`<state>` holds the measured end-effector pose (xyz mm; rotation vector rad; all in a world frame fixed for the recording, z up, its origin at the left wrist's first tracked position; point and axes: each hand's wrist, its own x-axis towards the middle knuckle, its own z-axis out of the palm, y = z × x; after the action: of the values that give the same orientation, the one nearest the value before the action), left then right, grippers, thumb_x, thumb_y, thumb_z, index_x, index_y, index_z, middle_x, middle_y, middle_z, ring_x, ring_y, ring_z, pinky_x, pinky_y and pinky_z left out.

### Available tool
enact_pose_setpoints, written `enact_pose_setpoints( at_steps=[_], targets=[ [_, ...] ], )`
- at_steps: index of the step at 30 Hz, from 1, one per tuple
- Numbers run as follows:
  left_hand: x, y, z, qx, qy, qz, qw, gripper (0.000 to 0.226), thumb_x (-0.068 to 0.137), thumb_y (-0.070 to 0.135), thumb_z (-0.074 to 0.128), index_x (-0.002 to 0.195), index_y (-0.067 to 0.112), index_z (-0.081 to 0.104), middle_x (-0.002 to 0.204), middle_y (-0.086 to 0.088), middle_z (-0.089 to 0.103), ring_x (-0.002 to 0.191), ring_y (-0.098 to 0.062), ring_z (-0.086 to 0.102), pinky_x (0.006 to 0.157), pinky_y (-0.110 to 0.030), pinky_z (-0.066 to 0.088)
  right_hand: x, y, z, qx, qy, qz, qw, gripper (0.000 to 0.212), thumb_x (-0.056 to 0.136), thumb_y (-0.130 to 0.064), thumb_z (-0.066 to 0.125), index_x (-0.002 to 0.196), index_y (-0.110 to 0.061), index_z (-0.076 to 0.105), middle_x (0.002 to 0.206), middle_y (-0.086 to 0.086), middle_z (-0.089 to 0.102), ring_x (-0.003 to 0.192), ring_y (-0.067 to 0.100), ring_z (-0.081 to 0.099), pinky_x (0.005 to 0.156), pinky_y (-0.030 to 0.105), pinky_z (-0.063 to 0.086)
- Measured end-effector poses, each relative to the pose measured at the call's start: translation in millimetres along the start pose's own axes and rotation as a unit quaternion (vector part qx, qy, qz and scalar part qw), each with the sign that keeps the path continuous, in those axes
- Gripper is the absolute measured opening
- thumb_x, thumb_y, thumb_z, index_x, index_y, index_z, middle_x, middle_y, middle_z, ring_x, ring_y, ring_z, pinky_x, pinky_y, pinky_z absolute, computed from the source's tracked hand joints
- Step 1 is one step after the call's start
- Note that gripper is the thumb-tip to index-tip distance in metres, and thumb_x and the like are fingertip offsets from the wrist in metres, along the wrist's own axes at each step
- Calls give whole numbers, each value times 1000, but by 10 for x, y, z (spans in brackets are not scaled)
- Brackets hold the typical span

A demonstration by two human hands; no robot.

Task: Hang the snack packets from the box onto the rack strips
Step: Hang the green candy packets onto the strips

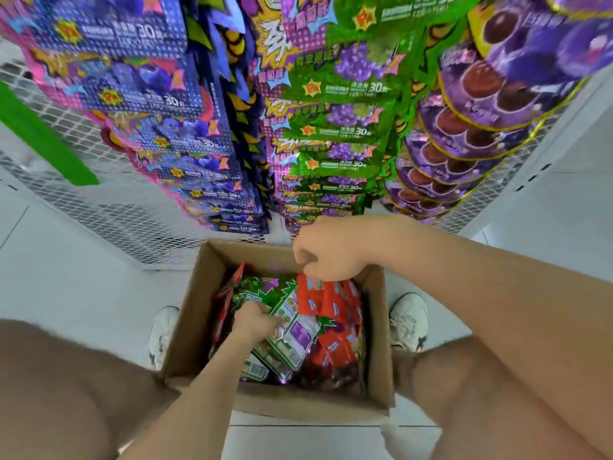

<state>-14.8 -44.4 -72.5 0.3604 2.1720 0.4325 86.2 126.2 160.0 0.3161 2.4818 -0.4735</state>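
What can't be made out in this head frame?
Head view only:
- Strips: hidden behind hung packets.
- Right hand: grip unclear, fingers curl under the palm.
- Left hand: fingertips buried among box packets.
- Box floor: covered by packets.
- Upper packet print: blurred.

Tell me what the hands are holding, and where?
The left hand grips a green packet by one edge in the box. The right hand curls above the red packets; its hold cannot be told.

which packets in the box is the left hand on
The green packets, left side of the box; the left hand grips them. The red packets lie to their right, under the right hand.
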Motion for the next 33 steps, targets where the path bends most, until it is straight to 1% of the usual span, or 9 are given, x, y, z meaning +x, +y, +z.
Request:
enact_pose_setpoints(
  at_steps=[4,7,14,19,21,24,26,30,33],
  targets=[
    [-311,416,-273,-89,-77,25,993,22,86,8,83,90,-9,71,89,-22,75,78,-34,77,72,-50,67,36,-20,23,11,8,72,997,28,95,-8,52,67,-5,50,62,12,45,60,32,42,55,36,38],
    [-651,727,-542,-60,-62,74,994,17,85,6,81,94,-3,69,88,-19,71,78,-34,77,69,-45,67,-12,-99,-1,44,-1,147,988,36,99,-3,47,63,-9,43,57,6,41,50,23,39,46,27,32],
    [-1428,935,-799,59,-8,292,955,35,78,16,70,67,13,38,59,-2,40,50,-22,51,51,-36,44,-57,-231,72,288,75,232,926,69,101,-52,57,135,8,49,117,27,68,85,35,78,83,42,64],
    [-1739,921,-795,69,-51,336,938,47,91,53,68,69,17,48,58,7,49,54,-14,49,52,-29,34,-159,-347,113,282,74,249,924,58,94,-9,60,146,5,36,105,21,63,60,28,73,42,30,55],
    [-1737,886,-889,58,-43,320,945,54,91,68,59,72,18,49,64,6,50,58,-12,49,60,-33,38,-236,-367,101,230,77,231,942,48,91,-8,63,135,1,46,90,12,58,67,25,66,45,27,53],
    [-1649,816,-1067,-9,89,259,962,57,73,56,55,118,21,55,120,-7,50,115,-24,50,102,-43,44,-336,-400,70,236,91,209,945,12,93,-11,61,100,-9,51,88,8,54,71,22,56,54,25,49],
    [-1653,812,-1194,-112,140,207,962,73,73,46,55,142,21,46,141,-10,36,136,-32,39,118,-46,33,-398,-400,64,286,108,187,933,31,94,-13,61,124,-10,52,104,10,57,87,24,60,71,35,56],
    [-1781,865,-1429,-255,68,217,940,15,101,23,64,115,17,61,119,0,58,115,-21,50,89,-33,42,-589,-418,30,386,167,158,894,23,86,-15,70,96,-15,49,83,1,49,77,25,48,64,34,44],
    [-1884,892,-1614,-248,46,283,925,27,95,29,72,108,6,69,99,-1,61,98,-20,55,78,-31,40,-791,-476,-47,340,262,129,894,32,84,-25,78,69,-12,52,61,-1,47,55,16,42,52,29,34]
  ],
)
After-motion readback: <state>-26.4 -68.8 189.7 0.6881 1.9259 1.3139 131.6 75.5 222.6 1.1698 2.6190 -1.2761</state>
